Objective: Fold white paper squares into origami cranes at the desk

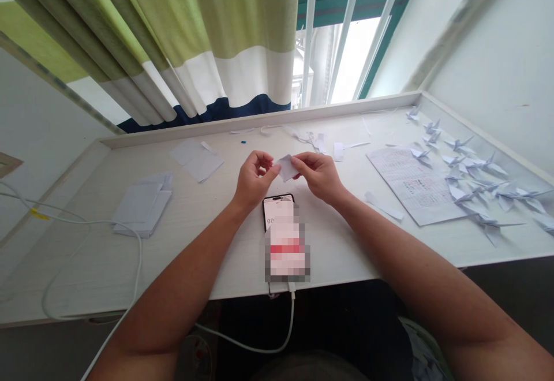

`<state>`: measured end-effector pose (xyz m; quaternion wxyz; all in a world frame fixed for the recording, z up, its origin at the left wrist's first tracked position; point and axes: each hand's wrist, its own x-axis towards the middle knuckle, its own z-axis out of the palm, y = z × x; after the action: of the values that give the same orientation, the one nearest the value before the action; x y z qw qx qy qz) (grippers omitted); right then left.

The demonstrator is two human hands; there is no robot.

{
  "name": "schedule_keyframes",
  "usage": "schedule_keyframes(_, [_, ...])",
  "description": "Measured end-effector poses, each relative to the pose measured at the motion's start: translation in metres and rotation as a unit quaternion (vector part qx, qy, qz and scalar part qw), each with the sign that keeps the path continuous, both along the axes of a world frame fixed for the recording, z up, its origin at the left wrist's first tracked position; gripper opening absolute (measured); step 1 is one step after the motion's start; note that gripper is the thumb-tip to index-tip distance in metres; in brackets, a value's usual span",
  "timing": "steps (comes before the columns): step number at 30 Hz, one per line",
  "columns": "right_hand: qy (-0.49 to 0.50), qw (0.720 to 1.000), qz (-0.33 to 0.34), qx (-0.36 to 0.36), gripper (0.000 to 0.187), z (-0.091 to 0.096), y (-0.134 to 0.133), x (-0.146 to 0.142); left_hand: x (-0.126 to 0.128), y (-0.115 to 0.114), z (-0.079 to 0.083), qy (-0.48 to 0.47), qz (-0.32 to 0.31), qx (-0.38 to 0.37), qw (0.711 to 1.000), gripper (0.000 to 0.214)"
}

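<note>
My left hand [252, 179] and my right hand [319, 176] meet above the white desk [208, 236], both pinching a small folded piece of white paper [285, 167] between thumbs and fingers. The paper is held just above the top of a phone [283, 236] that lies flat at the desk's front edge. Both forearms reach in from the bottom of the view.
A stack of white paper squares [141, 205] lies at the left, and loose sheets [197, 160] lie behind it. Several folded paper cranes [471, 182] and a printed sheet [411, 185] are at the right. A white cable [93, 236] loops across the left. Curtain [194, 40] and window behind.
</note>
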<state>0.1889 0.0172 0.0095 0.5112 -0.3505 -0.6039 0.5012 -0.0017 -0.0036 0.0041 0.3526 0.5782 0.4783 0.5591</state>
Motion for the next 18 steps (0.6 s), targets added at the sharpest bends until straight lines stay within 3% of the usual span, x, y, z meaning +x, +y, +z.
schedule_keyframes(4, [-0.003,1.000,-0.029,0.000,0.043,-0.0016,0.0025,-0.0006,0.0004,-0.0012,0.0029,0.030,0.014,-0.015,0.999,0.026])
schedule_keyframes(9, [0.001,1.000,-0.021,-0.003,0.046,-0.0020,0.0031,-0.0002,0.0036,-0.0021,-0.0005,0.040,-0.032,-0.027,0.998,0.023])
schedule_keyframes(12, [0.004,1.000,-0.002,-0.004,0.044,-0.0015,0.0019,-0.0002,0.0050,-0.0011,-0.0041,0.023,-0.061,-0.034,0.997,0.024])
schedule_keyframes(18, [0.000,0.999,0.019,-0.025,0.042,0.0003,0.0000,0.0015,0.0062,0.0005,-0.0017,-0.041,-0.057,-0.051,0.996,0.024])
